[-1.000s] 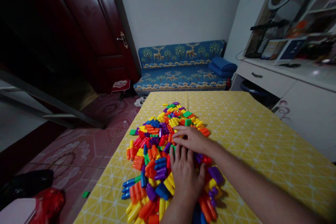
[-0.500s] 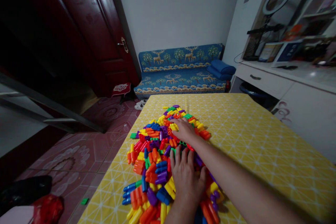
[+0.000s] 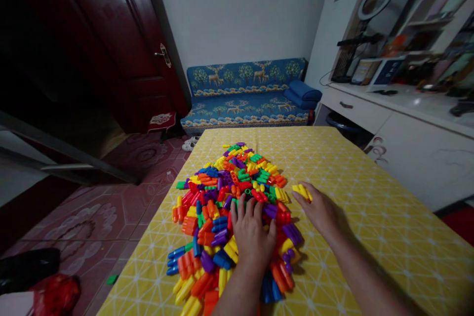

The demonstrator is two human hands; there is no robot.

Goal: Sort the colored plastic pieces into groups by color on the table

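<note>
A heap of plastic bullet-shaped building blocks (image 3: 207,222) in red, orange, yellow, green, blue and purple spreads over the table. My left hand (image 3: 252,237) rests palm down on the heap, fingers stretched and a little apart, hiding the blocks under it. Off the heap's right side, my right hand (image 3: 319,209) pinches a yellow building block (image 3: 302,191) between thumb and fingers. A purple block (image 3: 292,233) lies at the heap's right edge, below that hand.
The table (image 3: 377,237) has a yellow patterned cloth. Behind it stands a blue sofa (image 3: 237,103) with deer patterns. A white cabinet (image 3: 418,153) is at right, a dark red door (image 3: 148,34) at left. A green block (image 3: 112,279) lies on the floor.
My right hand has moved from the far part of the heap out to the right, now with a yellow block in its fingers. My left hand stays on the heap. The view has shifted slightly.
</note>
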